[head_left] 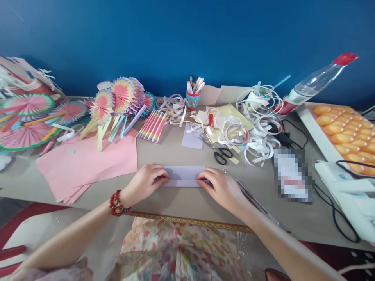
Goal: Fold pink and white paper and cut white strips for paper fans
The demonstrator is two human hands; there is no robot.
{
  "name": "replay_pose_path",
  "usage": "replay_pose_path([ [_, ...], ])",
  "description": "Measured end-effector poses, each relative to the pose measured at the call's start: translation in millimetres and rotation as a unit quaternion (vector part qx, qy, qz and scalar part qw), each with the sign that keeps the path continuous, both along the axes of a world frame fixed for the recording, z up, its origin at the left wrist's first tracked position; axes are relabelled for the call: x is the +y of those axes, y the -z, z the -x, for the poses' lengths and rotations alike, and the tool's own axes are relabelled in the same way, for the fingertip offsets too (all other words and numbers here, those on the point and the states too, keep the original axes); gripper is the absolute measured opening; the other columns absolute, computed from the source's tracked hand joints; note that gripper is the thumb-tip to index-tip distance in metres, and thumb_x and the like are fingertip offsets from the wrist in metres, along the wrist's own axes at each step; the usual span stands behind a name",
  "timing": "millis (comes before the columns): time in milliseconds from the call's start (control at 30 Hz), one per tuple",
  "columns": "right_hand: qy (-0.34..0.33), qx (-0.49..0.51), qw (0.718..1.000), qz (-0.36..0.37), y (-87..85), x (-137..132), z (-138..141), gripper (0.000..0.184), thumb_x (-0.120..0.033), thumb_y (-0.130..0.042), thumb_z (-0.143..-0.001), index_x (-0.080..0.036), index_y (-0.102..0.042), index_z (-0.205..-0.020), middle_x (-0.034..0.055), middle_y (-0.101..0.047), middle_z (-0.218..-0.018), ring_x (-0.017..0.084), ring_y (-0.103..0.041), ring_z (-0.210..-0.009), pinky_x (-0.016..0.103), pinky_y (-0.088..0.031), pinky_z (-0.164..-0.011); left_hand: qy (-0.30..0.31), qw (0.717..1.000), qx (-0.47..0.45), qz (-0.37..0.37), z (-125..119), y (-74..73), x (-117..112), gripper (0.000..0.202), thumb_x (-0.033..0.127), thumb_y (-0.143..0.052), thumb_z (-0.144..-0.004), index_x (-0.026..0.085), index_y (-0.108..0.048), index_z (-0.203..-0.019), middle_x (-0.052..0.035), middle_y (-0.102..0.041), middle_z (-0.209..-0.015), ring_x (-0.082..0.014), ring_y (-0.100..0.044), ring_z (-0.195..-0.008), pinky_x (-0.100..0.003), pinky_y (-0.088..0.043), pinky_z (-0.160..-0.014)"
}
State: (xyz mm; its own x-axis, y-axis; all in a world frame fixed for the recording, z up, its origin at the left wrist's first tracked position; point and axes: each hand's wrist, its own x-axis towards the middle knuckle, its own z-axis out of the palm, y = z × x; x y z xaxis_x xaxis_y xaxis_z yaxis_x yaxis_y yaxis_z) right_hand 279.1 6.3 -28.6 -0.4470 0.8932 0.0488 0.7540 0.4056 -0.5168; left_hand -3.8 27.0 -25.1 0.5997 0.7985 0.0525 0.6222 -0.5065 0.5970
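A pale lavender folded paper strip (184, 175) lies on the table near the front edge. My left hand (147, 180), with a red bead bracelet on its wrist, pinches the strip's left end with curled fingers. My right hand (219, 186) presses down on the strip's right end, fingers bent onto the paper. Both hands rest on the tabletop (175, 201).
Pink paper sheets (88, 164) lie to the left, with pleated paper fans (117, 97) behind. Black scissors (222, 154), curled paper strips (252, 132), a pen cup (192, 97), a plastic bottle (316, 84), an orange tray (345, 128) and cables (336, 218) sit at centre and right.
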Motion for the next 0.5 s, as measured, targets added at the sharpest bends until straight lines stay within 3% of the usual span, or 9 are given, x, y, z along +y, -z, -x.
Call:
replay_pose_path([
  [167, 0.004, -0.01, 1.0, 0.018, -1.1, 5.1, 0.9, 0.009, -0.023, -0.057, -0.091, -0.023, -0.059, -0.083, 0.0002, -0.065, -0.084, 0.016, -0.059, -0.076, 0.026, -0.038, -0.065, 0.01, 1.0, 0.009, 0.017, 8.1, -0.1, 3.9, 0.014, 0.029, -0.054, -0.096, 0.021, -0.064, -0.09, -0.0004, -0.067, -0.084, -0.0164, -0.062, -0.081, -0.031, -0.04, -0.083],
  [500, 0.008, -0.015, 0.998, 0.054, -6.7, 9.3, 0.9, 0.009, -0.023, -0.057, -0.088, -0.023, -0.057, -0.079, -0.0006, -0.067, -0.084, 0.015, -0.059, -0.073, 0.025, -0.036, -0.061, -0.001, 1.0, -0.014, 0.022, 5.5, -3.7, 6.2, 0.013, 0.025, -0.055, -0.095, 0.02, -0.061, -0.084, 0.001, -0.065, -0.079, -0.0144, -0.061, -0.073, -0.027, -0.042, -0.076],
])
